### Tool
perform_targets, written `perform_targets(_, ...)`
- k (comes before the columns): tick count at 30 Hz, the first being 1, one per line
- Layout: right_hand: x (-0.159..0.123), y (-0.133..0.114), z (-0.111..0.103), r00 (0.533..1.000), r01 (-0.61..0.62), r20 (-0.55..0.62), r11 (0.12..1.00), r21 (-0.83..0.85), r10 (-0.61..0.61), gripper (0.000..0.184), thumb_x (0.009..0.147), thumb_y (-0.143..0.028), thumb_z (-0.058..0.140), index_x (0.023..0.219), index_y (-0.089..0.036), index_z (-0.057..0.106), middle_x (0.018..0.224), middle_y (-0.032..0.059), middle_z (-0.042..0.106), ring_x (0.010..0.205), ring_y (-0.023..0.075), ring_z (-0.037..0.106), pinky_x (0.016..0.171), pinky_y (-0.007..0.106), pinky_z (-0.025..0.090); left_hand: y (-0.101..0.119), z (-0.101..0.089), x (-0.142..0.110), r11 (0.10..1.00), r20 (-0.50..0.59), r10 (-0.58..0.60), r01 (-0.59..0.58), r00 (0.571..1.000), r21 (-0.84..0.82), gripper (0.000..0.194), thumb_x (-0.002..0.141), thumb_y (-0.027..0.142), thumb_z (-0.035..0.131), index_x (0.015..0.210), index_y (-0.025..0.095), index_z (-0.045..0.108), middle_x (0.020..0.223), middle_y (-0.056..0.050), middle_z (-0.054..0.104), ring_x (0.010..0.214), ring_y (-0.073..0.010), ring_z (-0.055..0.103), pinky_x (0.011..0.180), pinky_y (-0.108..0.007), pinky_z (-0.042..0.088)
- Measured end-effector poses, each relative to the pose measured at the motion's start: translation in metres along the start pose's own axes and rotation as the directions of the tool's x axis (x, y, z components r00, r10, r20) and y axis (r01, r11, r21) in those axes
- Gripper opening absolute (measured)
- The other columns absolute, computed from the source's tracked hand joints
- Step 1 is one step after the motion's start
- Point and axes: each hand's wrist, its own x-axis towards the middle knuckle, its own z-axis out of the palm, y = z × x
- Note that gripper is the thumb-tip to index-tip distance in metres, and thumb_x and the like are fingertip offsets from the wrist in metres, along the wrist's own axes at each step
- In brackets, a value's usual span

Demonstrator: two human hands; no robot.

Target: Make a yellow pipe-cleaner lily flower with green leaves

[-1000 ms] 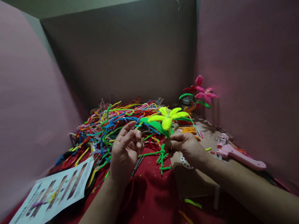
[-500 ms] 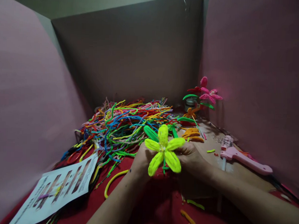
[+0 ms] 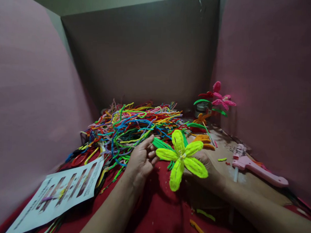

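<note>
A bright yellow pipe-cleaner flower (image 3: 179,156) with five looped petals faces me in the middle. My right hand (image 3: 204,165) is closed behind it, apparently around its stem; the petals hide most of the fingers. From behind the bloom a green pipe-cleaner leaf (image 3: 163,144) reaches left. At that leaf's tip is my left hand (image 3: 142,157), with thumb and forefinger against it and the other fingers curled loosely. A second green leaf (image 3: 184,138) shows behind the upper petals.
A heap of coloured pipe cleaners (image 3: 134,126) lies at the back. On the right, a pink glue gun (image 3: 260,171) rests on a brown board (image 3: 224,144); pink flowers (image 3: 223,100) stand behind. A printed sheet (image 3: 83,192) lies front left on red cloth (image 3: 154,211).
The yellow flower has tipped from facing upward to facing me. My left hand went in behind the bloom, then drew back left to the leaf tip. The view has shifted slightly left.
</note>
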Motion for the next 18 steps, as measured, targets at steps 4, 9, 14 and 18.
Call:
perform_targets(4,0.001,-0.006,-0.004,0.995,-0.05,-0.09,0.999,-0.022,0.048,0.018,0.069,-0.035,0.065,0.056,-0.023,0.065,0.062,0.0026,0.059,0.059,0.0175,0.05,0.061,0.033,0.043,0.017,-0.005,-0.002,0.981,-0.112,0.19,-0.194,0.975,-0.029,0.015,0.064,0.022,0.067,0.074,0.013,0.06,0.05,0.006,0.048,0.037,-0.004,0.04,0.036,-0.016,0.029)
perform_targets(9,0.001,-0.01,-0.004,0.995,-0.089,-0.048,0.995,0.052,0.092,0.016,0.071,-0.039,0.065,0.07,-0.024,0.07,0.077,0.0037,0.065,0.075,0.0207,0.057,0.071,0.035,0.045,0.024,-0.002,-0.015,0.888,0.032,0.447,-0.448,0.894,0.102,0.012,0.063,0.021,0.069,0.07,0.014,0.063,0.053,0.005,0.048,0.045,-0.0045,0.043,0.043,-0.016,0.034)
perform_targets(14,-0.001,-0.005,-0.005,0.999,-0.009,-0.034,0.999,0.043,0.011,0.016,0.074,-0.036,0.063,0.066,-0.023,0.07,0.066,0.0002,0.063,0.065,0.0158,0.057,0.071,0.031,0.046,0.023,0.004,-0.029,0.841,0.166,0.441,-0.471,0.882,0.267,0.013,0.066,0.026,0.067,0.066,0.014,0.064,0.052,0.003,0.049,0.049,-0.006,0.042,0.047,-0.017,0.034)
perform_targets(18,0.001,0.002,-0.007,0.988,0.06,-0.139,0.997,-0.039,-0.065,0.01,0.075,-0.027,0.062,0.073,-0.021,0.07,0.069,0.0001,0.065,0.066,0.0148,0.058,0.069,0.029,0.047,0.026,0.009,-0.056,0.649,0.051,0.692,-0.651,0.721,0.394,0.009,0.067,0.024,0.067,0.064,0.016,0.066,0.056,0.003,0.052,0.052,-0.0076,0.046,0.049,-0.018,0.036)
